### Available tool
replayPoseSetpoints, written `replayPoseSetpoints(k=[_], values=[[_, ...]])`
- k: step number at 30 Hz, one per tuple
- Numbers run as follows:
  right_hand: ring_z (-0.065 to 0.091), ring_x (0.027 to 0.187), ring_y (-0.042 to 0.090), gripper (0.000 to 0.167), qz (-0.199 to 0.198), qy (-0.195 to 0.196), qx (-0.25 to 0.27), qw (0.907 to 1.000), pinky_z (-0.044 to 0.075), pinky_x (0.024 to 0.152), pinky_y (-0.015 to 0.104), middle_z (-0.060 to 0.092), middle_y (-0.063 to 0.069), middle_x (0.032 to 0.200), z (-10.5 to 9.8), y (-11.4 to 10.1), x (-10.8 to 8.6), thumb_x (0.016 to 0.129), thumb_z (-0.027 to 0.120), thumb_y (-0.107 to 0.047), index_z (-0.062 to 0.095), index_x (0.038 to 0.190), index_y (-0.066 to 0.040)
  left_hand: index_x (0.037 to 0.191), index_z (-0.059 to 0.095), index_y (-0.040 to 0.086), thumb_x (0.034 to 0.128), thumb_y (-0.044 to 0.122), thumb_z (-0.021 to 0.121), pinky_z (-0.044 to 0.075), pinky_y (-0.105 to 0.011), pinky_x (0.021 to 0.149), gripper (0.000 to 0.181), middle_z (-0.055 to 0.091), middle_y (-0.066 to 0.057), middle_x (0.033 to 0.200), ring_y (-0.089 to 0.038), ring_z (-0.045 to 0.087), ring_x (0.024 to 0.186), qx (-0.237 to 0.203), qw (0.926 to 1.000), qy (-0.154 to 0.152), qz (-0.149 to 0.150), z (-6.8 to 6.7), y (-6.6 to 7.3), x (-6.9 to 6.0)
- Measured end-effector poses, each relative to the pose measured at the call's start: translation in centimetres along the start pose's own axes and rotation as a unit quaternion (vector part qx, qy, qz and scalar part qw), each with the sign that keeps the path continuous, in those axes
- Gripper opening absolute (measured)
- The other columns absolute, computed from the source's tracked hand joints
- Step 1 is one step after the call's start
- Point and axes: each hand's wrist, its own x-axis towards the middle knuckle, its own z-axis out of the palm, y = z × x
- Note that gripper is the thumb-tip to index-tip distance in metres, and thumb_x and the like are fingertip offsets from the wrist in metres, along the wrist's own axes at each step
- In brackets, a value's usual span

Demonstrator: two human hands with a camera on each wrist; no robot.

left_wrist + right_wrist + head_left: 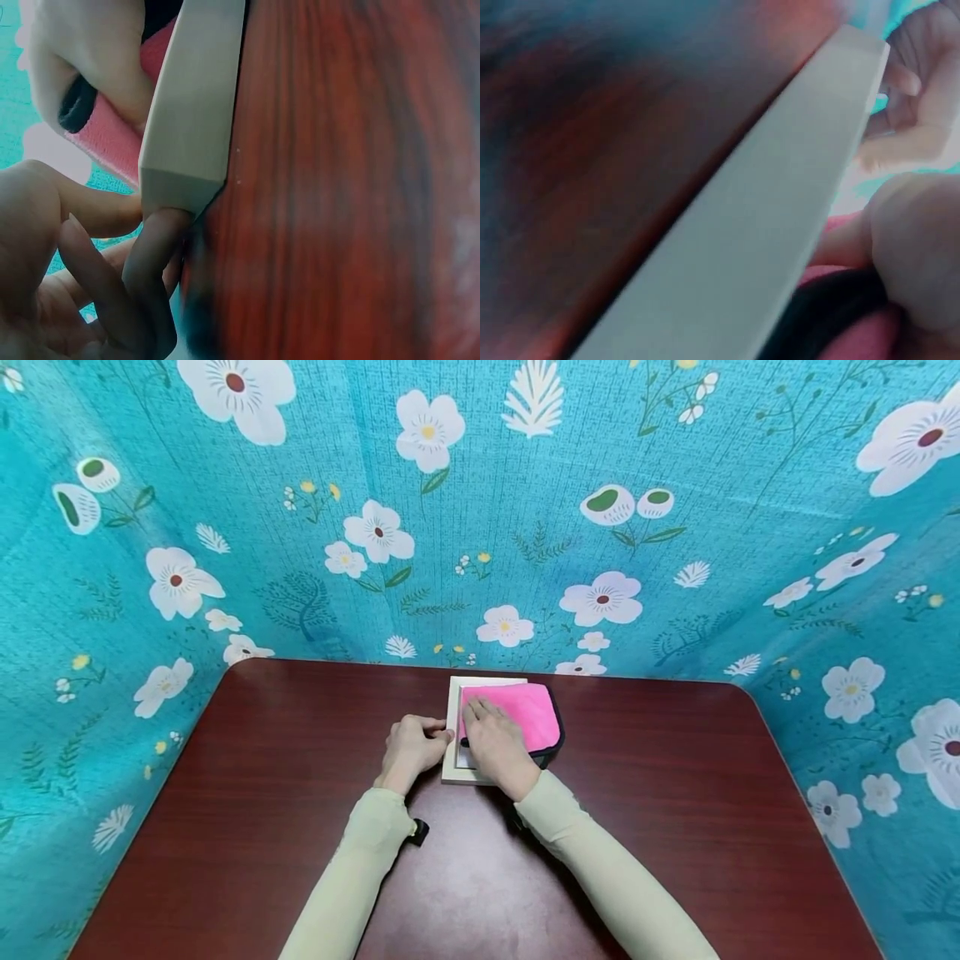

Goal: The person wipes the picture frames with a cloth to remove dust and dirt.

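A cream picture frame lies on the dark red-brown table, a strip of its grey inner panel showing. My left hand grips its left edge; in the left wrist view the thumb and a finger pinch the frame's corner. Spread over the frame is a pink cloth with black edging, which reaches past the right side. My right hand presses on this cloth, fingers pointing away from me, with a bit of black edging poking out between thumb and index finger. The cloth hides most of the panel.
The red-brown wooden table ends at a teal floral curtain behind and at both sides. A black wrist device sits at the left cuff.
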Motion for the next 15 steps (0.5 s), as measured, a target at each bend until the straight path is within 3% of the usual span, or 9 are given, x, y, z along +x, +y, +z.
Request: replayPoseSetpoints(k=[3, 9, 15], values=[[0.042, 0.156, 0.032, 0.052, 0.01, -0.002, -0.015, 0.9998, 0.035, 0.127, 0.05, 0.046, 0.016, 0.166, 0.01, 0.09, -0.24, 0.108, 0.054, -0.013, 0.048, 0.158, 0.0, 0.121, 0.084, 0.027, 0.0942, 0.037, 0.08, 0.057, -0.049, 0.093, 0.029, 0.079, -0.001, 0.123, -0.033, 0.068, 0.12, 0.0, 1.0, -0.004, 0.001, 0.13, -0.19, 0.08], [0.044, 0.155, 0.033, 0.057, 0.023, -0.003, -0.025, 0.9994, 0.035, 0.126, 0.052, 0.047, 0.016, 0.165, -0.28, 0.51, -0.58, 0.107, 0.061, -0.021, 0.049, 0.157, 0.002, 0.119, 0.084, 0.027, 0.0936, 0.037, 0.08, 0.058, -0.048, 0.09, 0.028, 0.079, -0.003, 0.123, -0.033, 0.069, 0.118, -0.005, 1.0, 0.002, 0.003, 0.18, -0.35, 0.11], [0.045, 0.154, 0.033, 0.049, 0.034, -0.007, -0.044, 0.9984, 0.035, 0.126, 0.051, 0.048, 0.015, 0.165, -0.34, 1.02, -1.03, 0.109, 0.053, -0.012, 0.051, 0.156, 0.001, 0.118, 0.085, 0.027, 0.0945, 0.036, 0.079, 0.058, -0.047, 0.09, 0.026, 0.081, 0.003, 0.108, -0.029, 0.07, 0.113, -0.006, 1.0, 0.0, 0.0, 0.11, -0.21, -0.06]])
